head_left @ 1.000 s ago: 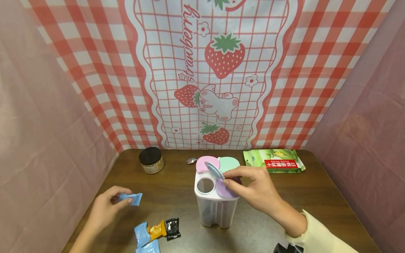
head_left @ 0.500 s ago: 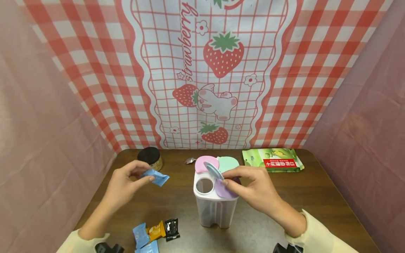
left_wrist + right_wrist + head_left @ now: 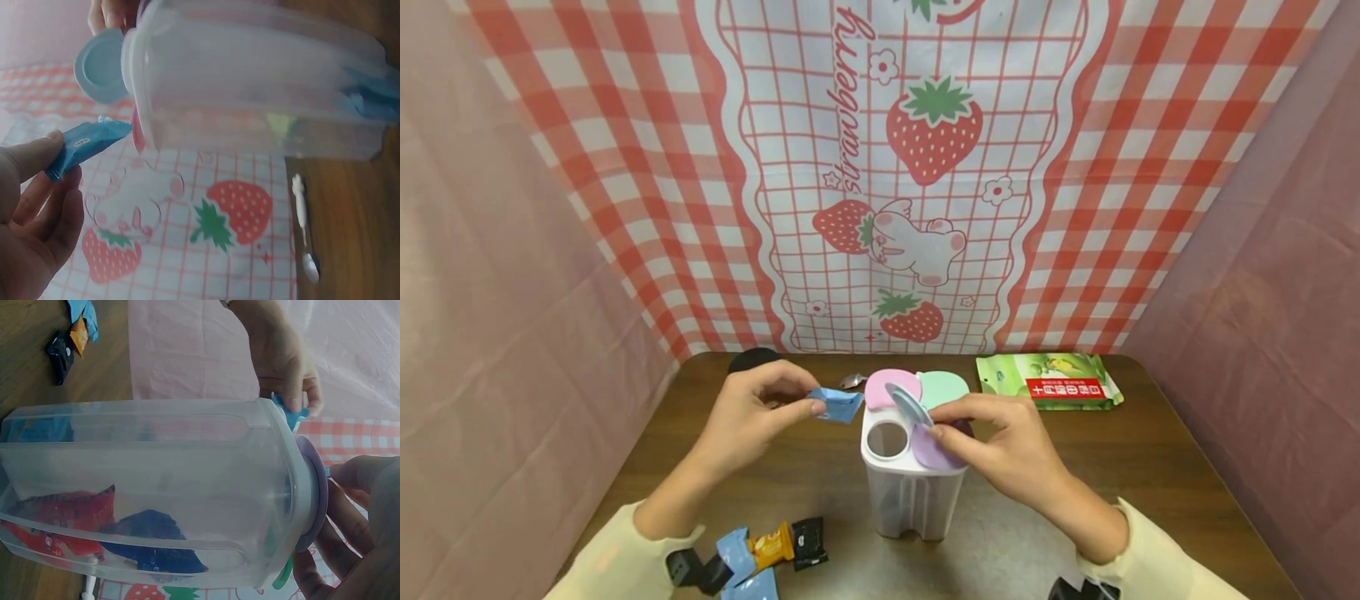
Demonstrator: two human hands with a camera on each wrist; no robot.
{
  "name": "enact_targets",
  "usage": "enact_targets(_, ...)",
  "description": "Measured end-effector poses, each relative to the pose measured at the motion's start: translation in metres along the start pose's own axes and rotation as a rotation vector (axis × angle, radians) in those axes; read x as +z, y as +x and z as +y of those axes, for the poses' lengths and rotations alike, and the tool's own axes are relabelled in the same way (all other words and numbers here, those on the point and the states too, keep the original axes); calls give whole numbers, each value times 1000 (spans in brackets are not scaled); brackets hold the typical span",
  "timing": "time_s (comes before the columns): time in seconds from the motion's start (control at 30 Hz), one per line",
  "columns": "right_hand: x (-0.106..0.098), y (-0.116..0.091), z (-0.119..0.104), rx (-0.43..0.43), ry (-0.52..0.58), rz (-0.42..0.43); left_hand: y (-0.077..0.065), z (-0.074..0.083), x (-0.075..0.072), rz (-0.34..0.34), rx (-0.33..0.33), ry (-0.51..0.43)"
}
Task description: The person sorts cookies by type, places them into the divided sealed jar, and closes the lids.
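Observation:
My left hand [image 3: 748, 417] pinches a small blue snack packet [image 3: 838, 405] by one end, just left of the clear storage container [image 3: 917, 504]. My right hand [image 3: 1011, 437] pinches the container's light-blue flap lid [image 3: 908, 405] and keeps it tilted up off a round opening [image 3: 887, 439]. The pink lid [image 3: 891, 388], mint lid [image 3: 943, 388] and purple lid [image 3: 934, 450] lie down on the white top. Through the wall, the right wrist view shows a red packet [image 3: 75, 509], a dark-blue packet [image 3: 153, 537] and a light-blue packet [image 3: 40, 429] inside.
Front left on the table lie blue packets [image 3: 737, 554], an orange one [image 3: 772, 546] and a black one [image 3: 809, 543]. Behind my left hand a black-lidded jar [image 3: 752, 359] is mostly hidden. A spoon [image 3: 853, 381] and a green pouch [image 3: 1051, 382] lie at the back.
My left hand has carried the blue packet up and rightward from the left side to beside the container. My right hand has stayed at the raised light-blue lid.

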State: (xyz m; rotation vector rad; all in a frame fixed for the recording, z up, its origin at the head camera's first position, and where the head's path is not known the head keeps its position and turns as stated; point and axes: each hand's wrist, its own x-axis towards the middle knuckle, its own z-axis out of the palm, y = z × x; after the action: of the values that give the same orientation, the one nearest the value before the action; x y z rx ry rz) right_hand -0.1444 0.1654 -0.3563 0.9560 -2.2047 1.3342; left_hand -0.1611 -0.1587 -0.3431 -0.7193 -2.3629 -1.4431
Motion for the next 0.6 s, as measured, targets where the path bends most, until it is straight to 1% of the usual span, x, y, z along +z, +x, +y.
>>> enact_targets(0.23, 0, 0, -1, 11, 2, -8, 3, 15, 13, -34, 24, -57)
enact_targets(0.33, 0, 0, -1, 9, 1, -10, 3, 17, 17, -45, 54, -80)
enact_targets(0.47, 0, 1, 0, 4, 2, -13, 4, 20, 19, -39, 90, -100)
enact_targets(0.6, 0, 1, 2, -20, 2, -5, 6, 23, 22, -41, 93, -111)
